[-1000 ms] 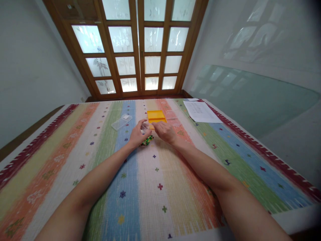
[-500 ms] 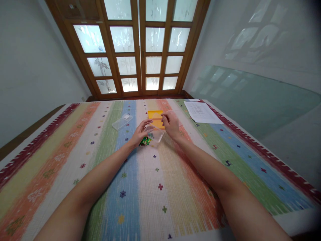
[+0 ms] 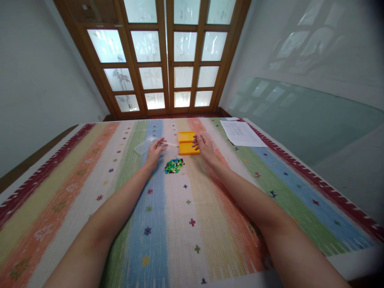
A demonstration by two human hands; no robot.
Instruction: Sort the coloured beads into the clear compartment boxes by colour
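My left hand [image 3: 154, 153] grips a clear plastic box [image 3: 171, 149], which is see-through and partly smeared against the cloth. In front of it lies a pile of small green, blue, yellow and dark red pieces [image 3: 174, 165], too small to name exactly. A yellow tray [image 3: 187, 149] with a ridge across its middle sits between my hands. At the tray's right edge, my right hand [image 3: 205, 149] has its fingers loosely bent and apart, with nothing visible in them. Behind that hand a clear flat plastic piece [image 3: 211, 137] partly shows.
Left of the tray, a clear container [image 3: 141, 149] with a white label lies partly behind my left hand. Printed paper sheets [image 3: 243, 134] lie at the far right. A striped, patterned cloth [image 3: 168, 224] covers the table. Wood-framed glass doors [image 3: 168, 56] stand beyond.
The clear plastic box has moved left and away from above the pile with my left hand, uncovering the pieces. My right hand stays near the tray, its fingers now looser.
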